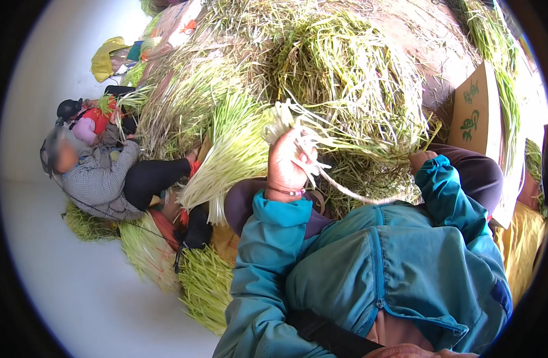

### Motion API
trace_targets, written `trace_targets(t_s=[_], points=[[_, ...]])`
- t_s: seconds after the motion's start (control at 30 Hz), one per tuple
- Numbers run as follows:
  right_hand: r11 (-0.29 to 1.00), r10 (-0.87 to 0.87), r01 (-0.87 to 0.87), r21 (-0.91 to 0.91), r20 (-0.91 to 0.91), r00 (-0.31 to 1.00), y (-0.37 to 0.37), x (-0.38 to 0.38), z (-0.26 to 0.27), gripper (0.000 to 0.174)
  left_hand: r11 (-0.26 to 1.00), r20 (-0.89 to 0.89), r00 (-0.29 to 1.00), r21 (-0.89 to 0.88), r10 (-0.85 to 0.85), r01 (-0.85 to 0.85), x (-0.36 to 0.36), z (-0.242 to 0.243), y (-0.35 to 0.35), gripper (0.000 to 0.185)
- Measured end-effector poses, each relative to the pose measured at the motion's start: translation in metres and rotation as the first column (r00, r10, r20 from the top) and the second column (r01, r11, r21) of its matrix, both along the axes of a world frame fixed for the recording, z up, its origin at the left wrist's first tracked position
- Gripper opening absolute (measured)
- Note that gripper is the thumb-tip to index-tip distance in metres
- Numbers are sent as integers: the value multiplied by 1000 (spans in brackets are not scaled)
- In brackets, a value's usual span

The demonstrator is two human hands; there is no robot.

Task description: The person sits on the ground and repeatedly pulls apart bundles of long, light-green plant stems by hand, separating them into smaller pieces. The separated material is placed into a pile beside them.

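My left hand (288,162) is raised in front of my knees, its fingers closed around a small bunch of pale stalks (278,118) that look like chives. Their white ends stick up past the fingers, and long thin leaves (368,142) trail right from the bunch. By my right knee, my right hand (421,159) is curled around a few leaf strands; its fingertips are hidden. A large heap of yellow-green leaves (350,76) lies before me. Left of my left hand rests a neat bundle of chive-like stalks (233,147), white ends towards me.
At the left, a co-worker in a checked jacket (101,172) sits close by, with another person in a red vest (95,118) beyond. A cardboard box panel (473,112) bearing writing stands right of my knee. More green bundles (206,286) lie at lower left, along a white wall (77,286).
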State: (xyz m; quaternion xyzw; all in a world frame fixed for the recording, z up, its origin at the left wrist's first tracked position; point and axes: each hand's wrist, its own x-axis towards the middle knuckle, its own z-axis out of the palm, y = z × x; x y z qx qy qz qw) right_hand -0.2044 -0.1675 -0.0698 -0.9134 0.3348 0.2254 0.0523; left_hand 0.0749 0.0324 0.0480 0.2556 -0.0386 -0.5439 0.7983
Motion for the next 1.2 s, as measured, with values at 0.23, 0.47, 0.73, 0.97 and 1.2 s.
trace_targets(t_s=[0.23,0.47,0.73,0.97,1.2], points=[[744,-45,-566,354,872,487,30,88,139,26,937,254,965,317,67,-149,-22,6,-8,19],[286,-654,-442,850,510,559,76,124,115,28,973,339,939,228,-59,-21,-22,-7,-10,16],[823,-72,-436,364,829,555,75,84,98,17,956,573,817,273,-73,-106,-18,-17,-4,15],[913,284,-395,105,531,798,40,-14,5,13,923,163,979,344,120,-171,-3,-15,-7,11],[934,331,-282,219,-233,915,9,-47,0,14,969,119,977,158,174,-192,30,-2,13,18]])
